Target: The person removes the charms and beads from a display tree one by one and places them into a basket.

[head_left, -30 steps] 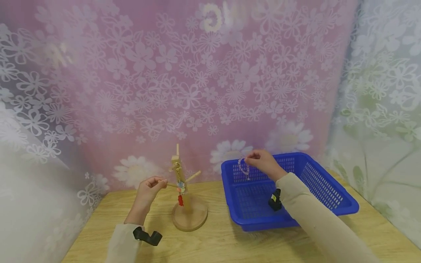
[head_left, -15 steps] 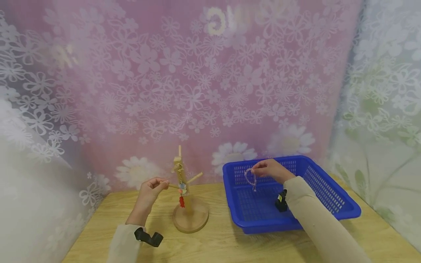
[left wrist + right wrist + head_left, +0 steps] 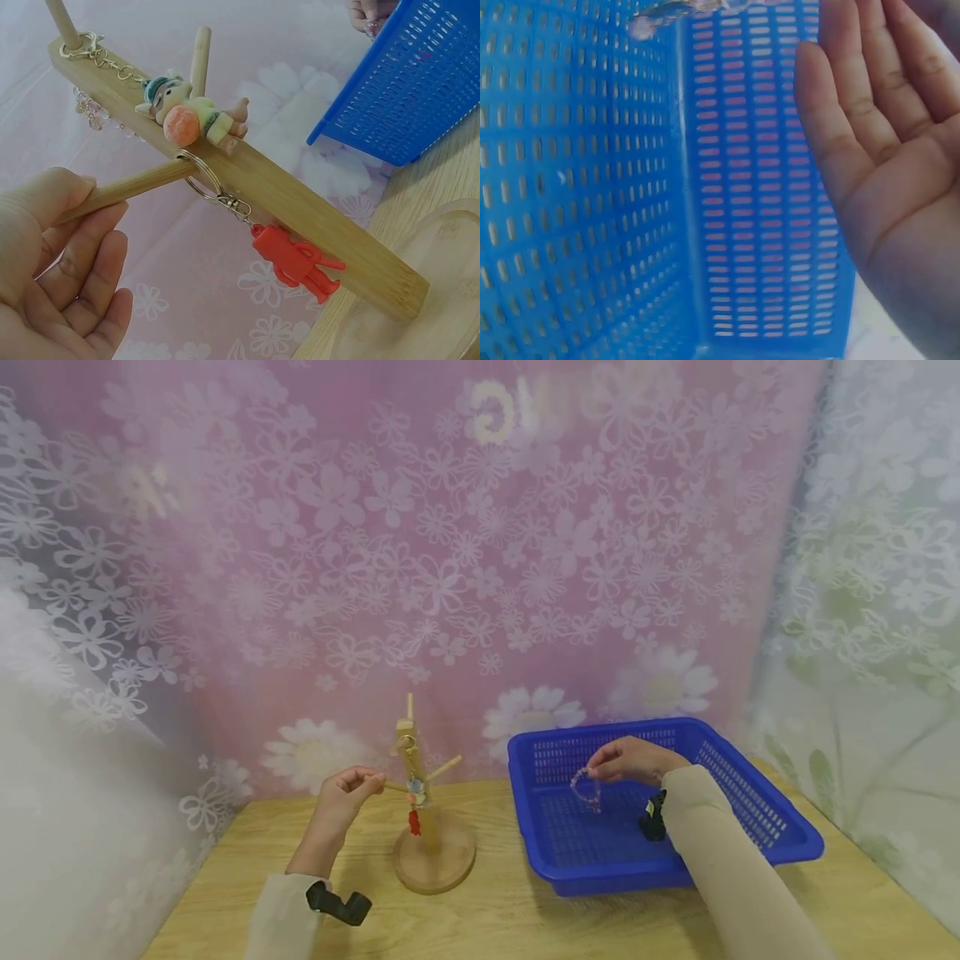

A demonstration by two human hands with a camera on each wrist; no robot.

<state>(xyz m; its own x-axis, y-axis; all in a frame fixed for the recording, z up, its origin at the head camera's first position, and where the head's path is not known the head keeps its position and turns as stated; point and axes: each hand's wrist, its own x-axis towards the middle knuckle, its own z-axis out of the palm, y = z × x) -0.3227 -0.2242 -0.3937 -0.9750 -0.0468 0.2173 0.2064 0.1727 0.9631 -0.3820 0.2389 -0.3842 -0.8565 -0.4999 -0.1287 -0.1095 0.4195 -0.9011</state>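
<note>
My left hand point(image 3: 347, 802) pinches the end of a side peg point(image 3: 135, 187) on a wooden display stand point(image 3: 433, 867). From that peg hangs a keychain with a red figure point(image 3: 292, 259). A keychain with a figure holding a peach point(image 3: 181, 124) hangs from a higher peg, and pinkish beads point(image 3: 91, 116) show behind the post. My right hand point(image 3: 633, 762) holds a clear pinkish beaded bracelet point(image 3: 576, 789) between thumb and fingertips, inside the blue basket point(image 3: 525, 827). The bracelet dangles as a loop close over the basket floor; in the right wrist view only its lower part shows.
The basket stands on the right of the wooden table point(image 3: 360, 935), a short gap from the stand's round base. A pink flowered curtain point(image 3: 465, 568) closes off the back, with pale flowered sheets at both sides. A black wrist mount point(image 3: 339, 903) sits on the left sleeve.
My right hand has moved right and down with the bracelet, from the basket's far left rim to inside it. The left hand keeps its pinch on the peg.
</note>
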